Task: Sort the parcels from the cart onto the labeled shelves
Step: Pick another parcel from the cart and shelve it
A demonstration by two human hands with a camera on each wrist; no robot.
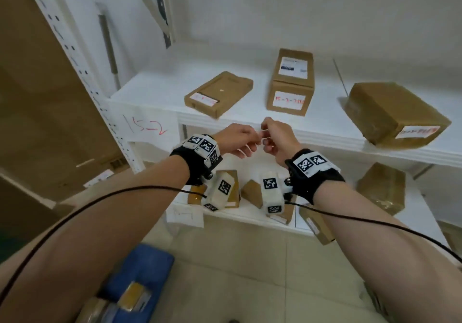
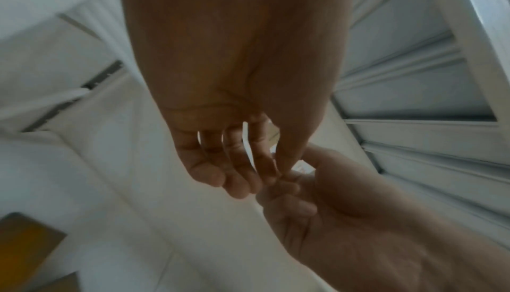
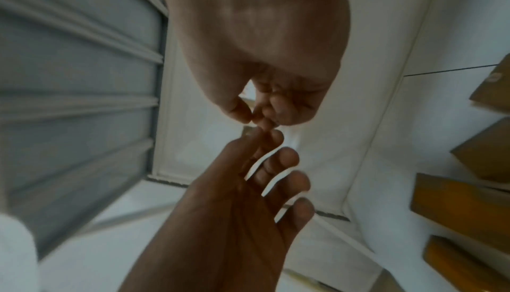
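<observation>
Both hands are up in front of the shelf edge with their fingertips meeting. The left hand (image 1: 236,139) has thumb and index pressed together at the tip while its other fingers hang loose. The right hand (image 1: 277,136) is curled into a loose fist, thumb against index. There might be a thin white scrap between them, but it's too small and blurry in all three views, so I can't tell if either hand actually holds anything.

The parcels sit on the white shelf (image 1: 160,87) marked "15-2" in red. From the hands, a flat parcel (image 1: 218,93) lies at about 11 o'clock, a tall box (image 1: 291,82) stands at about 12 with a shipping label on top and a red handwritten tag on its front, and a taped parcel (image 1: 395,114) is out at 2 o'clock, its corner hanging over the shelf lip. More parcels rest on the lower shelf (image 1: 250,214) under the wrists. At about 7 o'clock, down on the floor, the blue cart (image 1: 147,267) has a couple of parcels on it.
</observation>
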